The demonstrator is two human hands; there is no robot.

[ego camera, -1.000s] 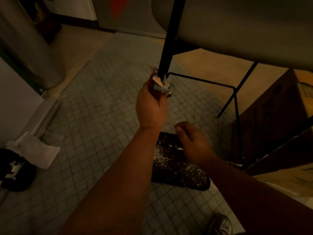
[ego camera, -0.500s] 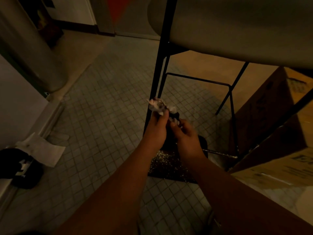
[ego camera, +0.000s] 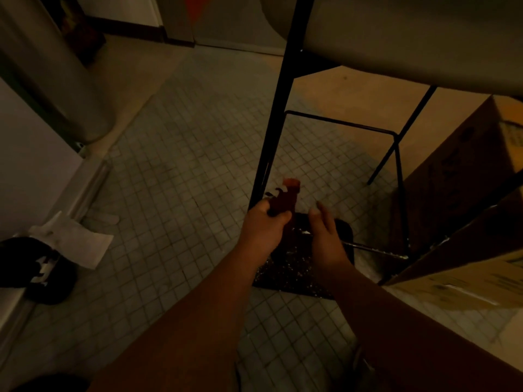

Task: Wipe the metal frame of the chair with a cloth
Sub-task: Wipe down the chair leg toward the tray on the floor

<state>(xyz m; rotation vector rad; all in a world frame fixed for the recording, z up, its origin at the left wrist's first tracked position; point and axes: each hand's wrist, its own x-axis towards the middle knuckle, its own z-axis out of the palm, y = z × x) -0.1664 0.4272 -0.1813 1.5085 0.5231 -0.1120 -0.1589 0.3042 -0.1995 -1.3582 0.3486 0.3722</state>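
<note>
The chair has a pale seat (ego camera: 410,35) and a thin black metal frame. Its front leg (ego camera: 276,114) runs from the seat down to the tiled floor. My left hand (ego camera: 261,227) is closed around a crumpled reddish cloth (ego camera: 284,198) right beside the lowest part of that leg. My right hand (ego camera: 327,234) hovers just to the right of the cloth, fingers apart, holding nothing. A black crossbar (ego camera: 339,123) links the front leg to the rear legs.
A dark speckled mat (ego camera: 291,271) lies on the tiled floor under my hands. Cardboard boxes (ego camera: 458,193) stand close at the right. A dark bag with white paper (ego camera: 70,241) sits at the left by a wall baseboard.
My left hand slid the cloth down the front leg from mid height to near the floor. My right hand came up next to the cloth, then spread its fingers.
</note>
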